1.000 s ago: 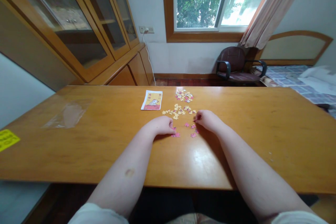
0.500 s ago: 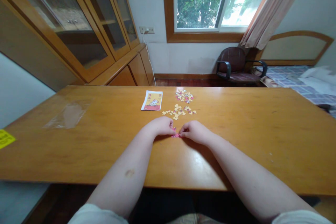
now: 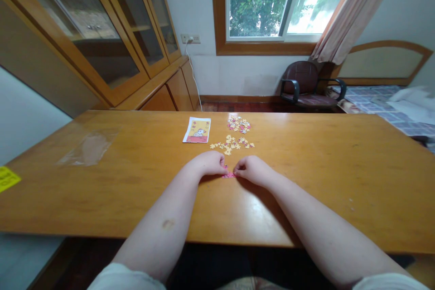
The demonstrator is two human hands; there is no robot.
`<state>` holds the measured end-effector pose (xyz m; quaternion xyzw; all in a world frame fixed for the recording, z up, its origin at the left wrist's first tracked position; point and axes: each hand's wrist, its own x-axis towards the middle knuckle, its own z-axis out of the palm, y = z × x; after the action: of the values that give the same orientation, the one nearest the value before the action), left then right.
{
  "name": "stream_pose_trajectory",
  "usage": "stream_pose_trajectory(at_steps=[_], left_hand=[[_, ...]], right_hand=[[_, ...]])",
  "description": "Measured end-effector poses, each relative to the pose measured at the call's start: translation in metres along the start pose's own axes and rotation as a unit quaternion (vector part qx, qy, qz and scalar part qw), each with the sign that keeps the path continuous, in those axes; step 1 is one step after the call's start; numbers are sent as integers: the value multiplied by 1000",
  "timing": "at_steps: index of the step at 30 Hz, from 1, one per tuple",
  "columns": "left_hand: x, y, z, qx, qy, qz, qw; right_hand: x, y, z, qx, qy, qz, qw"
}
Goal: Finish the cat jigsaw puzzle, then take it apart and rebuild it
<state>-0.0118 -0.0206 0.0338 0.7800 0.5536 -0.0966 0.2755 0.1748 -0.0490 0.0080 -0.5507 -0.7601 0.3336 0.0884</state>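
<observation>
Both hands [image 3: 213, 163] [image 3: 252, 169], fingers nearly closed, touch pink pieces [image 3: 229, 175].

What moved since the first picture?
The right hand came down and toward the left hand, reaching the pink pieces; whether it let anything go is hidden. The left hand, card and upper pile stayed put.
</observation>
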Motion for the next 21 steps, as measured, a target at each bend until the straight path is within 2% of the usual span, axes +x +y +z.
stream_pose_trajectory(at_steps=[21], left_hand=[[0, 2, -1, 3, -6, 0, 1000]], right_hand=[[-5, -9, 1, -75, 30, -15, 997]])
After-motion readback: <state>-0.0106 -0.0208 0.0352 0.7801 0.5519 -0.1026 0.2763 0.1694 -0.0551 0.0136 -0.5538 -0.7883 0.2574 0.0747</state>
